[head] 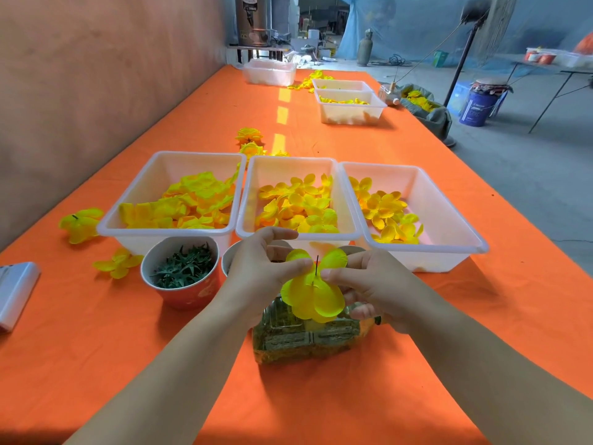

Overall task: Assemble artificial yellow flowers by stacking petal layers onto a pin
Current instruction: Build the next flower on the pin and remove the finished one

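Note:
A yellow petal layer (313,292) sits threaded on a thin dark pin (316,264) that pokes up through its centre. My left hand (263,266) pinches the petal layer beside the pin from the left. My right hand (375,284) pinches it from the right, fingertips close to the pin. Both hands hover above a clear plastic block (301,340) standing on the orange table. Behind them stand three white tubs of yellow petals: left tub (128,207), middle tub (248,194), right tub (449,213).
A red cup of green calyx pieces (183,268) stands left of my hands, with a second cup (229,256) partly hidden behind my left hand. Loose flowers (80,224) lie on the orange cloth at left. More white tubs (351,107) sit farther back. A white object (16,290) lies at the left edge.

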